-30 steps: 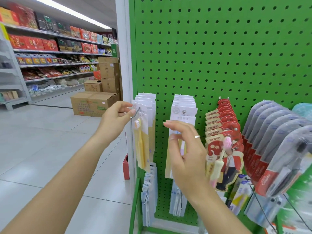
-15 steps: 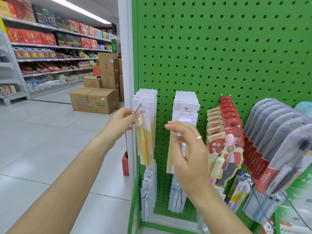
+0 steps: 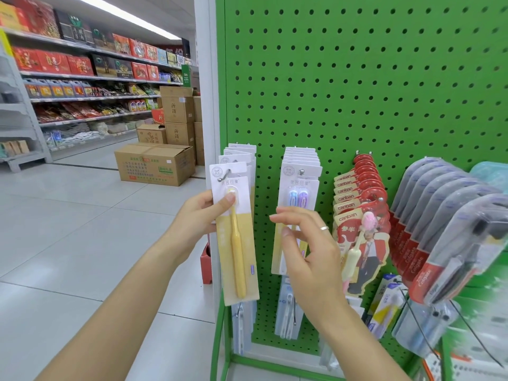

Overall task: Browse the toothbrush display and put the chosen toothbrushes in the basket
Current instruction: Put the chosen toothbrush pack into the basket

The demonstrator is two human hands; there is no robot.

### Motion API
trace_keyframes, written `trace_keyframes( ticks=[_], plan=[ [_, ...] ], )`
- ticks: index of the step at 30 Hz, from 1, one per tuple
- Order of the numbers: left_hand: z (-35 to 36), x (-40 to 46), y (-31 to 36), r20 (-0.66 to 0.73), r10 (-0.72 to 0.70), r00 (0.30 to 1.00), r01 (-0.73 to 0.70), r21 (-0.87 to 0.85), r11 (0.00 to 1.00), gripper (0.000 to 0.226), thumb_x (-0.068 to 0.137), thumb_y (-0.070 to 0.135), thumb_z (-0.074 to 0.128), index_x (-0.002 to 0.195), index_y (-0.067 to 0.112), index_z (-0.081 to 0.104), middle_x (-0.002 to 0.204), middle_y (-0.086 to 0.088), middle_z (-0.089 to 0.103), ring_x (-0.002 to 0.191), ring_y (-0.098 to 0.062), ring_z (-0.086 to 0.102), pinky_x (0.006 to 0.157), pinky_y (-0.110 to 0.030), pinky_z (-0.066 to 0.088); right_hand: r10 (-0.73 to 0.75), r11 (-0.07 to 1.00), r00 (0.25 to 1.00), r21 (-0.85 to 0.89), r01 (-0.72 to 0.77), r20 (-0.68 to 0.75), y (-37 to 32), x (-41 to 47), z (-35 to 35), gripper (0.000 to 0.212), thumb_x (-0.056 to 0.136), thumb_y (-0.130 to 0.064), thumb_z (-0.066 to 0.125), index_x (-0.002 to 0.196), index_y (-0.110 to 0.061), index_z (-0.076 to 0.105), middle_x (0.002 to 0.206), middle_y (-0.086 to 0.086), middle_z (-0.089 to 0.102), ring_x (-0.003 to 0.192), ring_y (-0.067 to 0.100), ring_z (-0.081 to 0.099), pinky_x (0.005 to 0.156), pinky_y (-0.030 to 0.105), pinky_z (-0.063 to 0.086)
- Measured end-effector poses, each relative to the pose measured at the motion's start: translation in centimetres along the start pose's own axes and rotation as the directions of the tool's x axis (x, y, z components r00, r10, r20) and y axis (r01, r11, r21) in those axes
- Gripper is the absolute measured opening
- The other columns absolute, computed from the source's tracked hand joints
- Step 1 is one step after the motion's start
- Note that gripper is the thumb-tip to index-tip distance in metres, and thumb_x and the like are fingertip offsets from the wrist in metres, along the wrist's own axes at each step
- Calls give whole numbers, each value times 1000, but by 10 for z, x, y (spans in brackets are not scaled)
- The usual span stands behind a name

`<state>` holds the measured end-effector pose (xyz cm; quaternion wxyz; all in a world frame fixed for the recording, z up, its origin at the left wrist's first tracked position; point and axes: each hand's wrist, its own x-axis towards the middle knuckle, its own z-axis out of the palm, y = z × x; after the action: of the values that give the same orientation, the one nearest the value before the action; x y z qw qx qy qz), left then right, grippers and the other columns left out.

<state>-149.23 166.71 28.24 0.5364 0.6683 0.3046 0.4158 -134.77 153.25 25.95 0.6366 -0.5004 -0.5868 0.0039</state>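
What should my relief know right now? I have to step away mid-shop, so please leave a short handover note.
Left hand: pinches the yellow toothbrush pack near its top, thumb on the front; whether it is clear of its hook is unclear.
Right hand: open, fingers spread before the purple toothbrush pack, which hangs on the green pegboard.
Done: one pack picked out.
Left: put it in the basket, which is not in view; keep browsing.

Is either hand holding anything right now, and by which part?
The left hand pinches the yellow toothbrush pack near its top, thumb over the brush head. The right hand holds nothing.
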Motion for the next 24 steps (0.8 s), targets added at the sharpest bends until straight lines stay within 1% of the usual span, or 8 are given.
trace_keyframes(
  ticks=[5,8,11,14,17,19,21,24],
  plan=[
    [-3,-29,20,22,-18,1000,19,-29,999,41,82,39,61,108,9,70,102,-7,75,87,-20,71,78,-35,59,21,1000,1000,11,-21,15,-6,-7,-4,30,88,-7,48,97,-28,68,109,-20,62,114,4,55,88,13,42],
    [-5,-43,30,5,-25,1000,25,-27,999,40,78,41,61,105,13,71,99,-6,76,84,-18,71,74,-32,60,41,999,999,19,-42,33,-13,-11,-6,28,89,-9,48,98,-26,68,108,-19,63,109,-1,55,87,13,42],
    [-7,-55,40,-12,-41,999,42,11,999,44,75,43,63,104,12,72,97,-6,76,83,-19,70,72,-31,58,95,995,993,23,-97,67,-22,-15,-7,28,91,-17,47,105,-33,64,108,-22,62,106,-4,55,85,9,42],
    [-3,-74,46,8,-54,999,54,12,998,42,76,43,62,102,12,73,96,-9,76,81,-21,70,72,-34,57,255,953,954,128,-276,156,-29,-21,-8,29,92,-32,50,118,-43,52,113,-28,60,103,0,60,85,15,48],
    [14,-101,45,75,-71,995,73,-18,997,41,81,39,61,108,11,71,100,-11,75,87,-26,72,73,-35,59,414,794,840,312,-522,352,-40,-32,-11,29,88,-42,61,114,-29,62,102,-9,72,86,12,70,74,25,55],
    [32,-119,38,91,-90,992,94,-40,995,39,83,38,60,110,11,71,100,-9,75,89,-26,73,75,-33,60,440,698,788,388,-602,430,-45,-44,-15,26,87,-34,58,108,-21,66,90,1,74,76,15,70,66,24,55],
    [50,-135,25,33,-89,995,90,-23,996,33,84,37,63,109,17,71,98,-2,76,89,-21,73,75,-28,58,464,674,779,403,-620,422,-46,-61,-19,18,94,-19,52,105,-18,66,81,1,73,68,12,68,60,21,54],
    [70,-155,-4,-208,-14,978,57,204,977,26,85,41,68,108,32,62,95,14,68,83,-5,66,69,-18,51,519,680,780,384,-625,350,-38,-89,-24,23,99,-6,46,106,-18,64,77,-1,74,65,8,67,58,19,51]
  ],
)
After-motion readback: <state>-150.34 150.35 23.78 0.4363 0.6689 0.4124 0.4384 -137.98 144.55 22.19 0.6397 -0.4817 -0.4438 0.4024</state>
